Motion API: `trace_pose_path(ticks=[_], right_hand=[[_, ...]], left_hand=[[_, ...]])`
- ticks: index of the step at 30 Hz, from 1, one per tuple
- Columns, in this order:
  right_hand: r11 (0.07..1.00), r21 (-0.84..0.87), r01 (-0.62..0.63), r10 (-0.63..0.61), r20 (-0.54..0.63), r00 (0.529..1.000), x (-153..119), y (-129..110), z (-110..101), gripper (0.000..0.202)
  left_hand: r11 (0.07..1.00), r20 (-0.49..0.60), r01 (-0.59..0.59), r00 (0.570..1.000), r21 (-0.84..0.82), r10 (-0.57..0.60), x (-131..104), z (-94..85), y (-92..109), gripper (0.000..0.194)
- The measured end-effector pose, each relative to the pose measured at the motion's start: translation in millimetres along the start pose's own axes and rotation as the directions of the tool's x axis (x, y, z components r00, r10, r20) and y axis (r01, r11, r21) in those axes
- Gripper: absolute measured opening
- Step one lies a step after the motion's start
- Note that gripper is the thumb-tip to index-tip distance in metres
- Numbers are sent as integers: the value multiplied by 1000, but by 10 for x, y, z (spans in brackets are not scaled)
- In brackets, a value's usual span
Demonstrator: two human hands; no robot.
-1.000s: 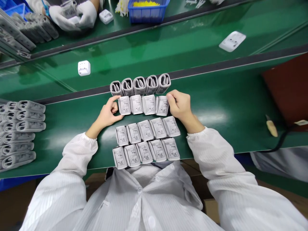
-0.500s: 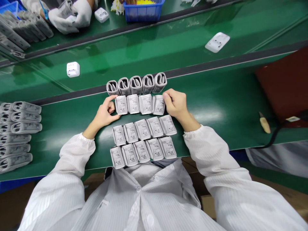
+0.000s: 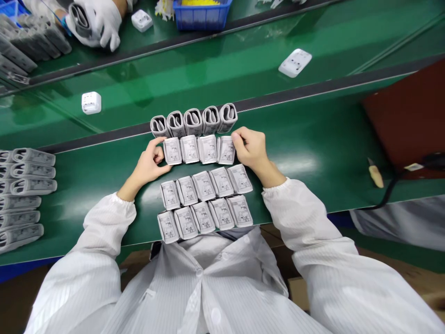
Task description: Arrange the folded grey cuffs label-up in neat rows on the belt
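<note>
A row of folded grey rolls with printed faces (image 3: 189,149) lies between my hands. My left hand (image 3: 150,160) spans the leftmost roll (image 3: 173,151), forefinger at its upper corner and thumb at its lower one, the other fingers curled. At the opposite end, my right hand (image 3: 248,146) is closed with thumb and forefinger against the edge of the rightmost roll (image 3: 226,150). Just behind stands a row of rolls with coiled ends up (image 3: 193,122). Nearer my body lie two more rows of printed rolls (image 3: 203,185) (image 3: 204,217).
More rolls (image 3: 33,170) are stacked at the left. White socket-like pieces (image 3: 91,102) (image 3: 295,63) lie on the green strip beyond. A co-worker's gloved hands (image 3: 100,23) and a blue bin (image 3: 201,16) are farther back. A wooden-handled tool (image 3: 376,176) lies right.
The white pieces on the far strip have moved left. The co-worker's gloved hands have shifted, with one roll now turned in them. My hands keep nearly the same grip; the view has shifted slightly.
</note>
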State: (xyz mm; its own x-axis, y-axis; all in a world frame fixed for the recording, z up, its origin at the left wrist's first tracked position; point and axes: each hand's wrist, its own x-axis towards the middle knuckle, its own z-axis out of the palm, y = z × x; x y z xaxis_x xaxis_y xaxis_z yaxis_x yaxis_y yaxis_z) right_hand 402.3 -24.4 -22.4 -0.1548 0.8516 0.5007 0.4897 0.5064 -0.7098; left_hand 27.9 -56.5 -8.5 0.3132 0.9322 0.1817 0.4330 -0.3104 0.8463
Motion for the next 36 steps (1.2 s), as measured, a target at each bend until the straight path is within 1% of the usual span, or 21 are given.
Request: trace_pose_path(ticks=[3,5,10,13,16,21,28,32,36], right_hand=[[999,37,-40,40,-14,999,14,-31,5,50],[993,93,-78,80,-13,997,28,-56,3,49],[956,233,-178,176,32,984,65,-97,-13,44],[940,276,-199,196,41,980,77,-101,-15,43],[940,270,-206,201,47,979,79,-100,-15,45],[951,234,-202,192,64,979,74,-87,-26,46],[949,231,-214,202,78,976,70,-65,-25,45],[949,247,-198,187,68,980,71,-68,-26,42],[947,242,-210,197,77,977,68,-60,-27,39]], left_hand=[[1000,3,-3,1000,8,3,7,-11,-16,86],[1000,10,-8,1000,16,8,9,-21,-35,87],[998,18,-50,999,41,49,13,-36,-60,90],[996,21,-55,998,70,54,16,-39,-40,89],[995,20,-49,999,85,47,21,-44,-23,90],[998,32,-60,998,36,59,29,-54,-45,102],[998,20,-44,999,33,43,27,-52,-43,96],[997,19,-59,998,51,58,30,-48,-21,94],[995,26,-72,997,70,70,33,-51,-17,93]])
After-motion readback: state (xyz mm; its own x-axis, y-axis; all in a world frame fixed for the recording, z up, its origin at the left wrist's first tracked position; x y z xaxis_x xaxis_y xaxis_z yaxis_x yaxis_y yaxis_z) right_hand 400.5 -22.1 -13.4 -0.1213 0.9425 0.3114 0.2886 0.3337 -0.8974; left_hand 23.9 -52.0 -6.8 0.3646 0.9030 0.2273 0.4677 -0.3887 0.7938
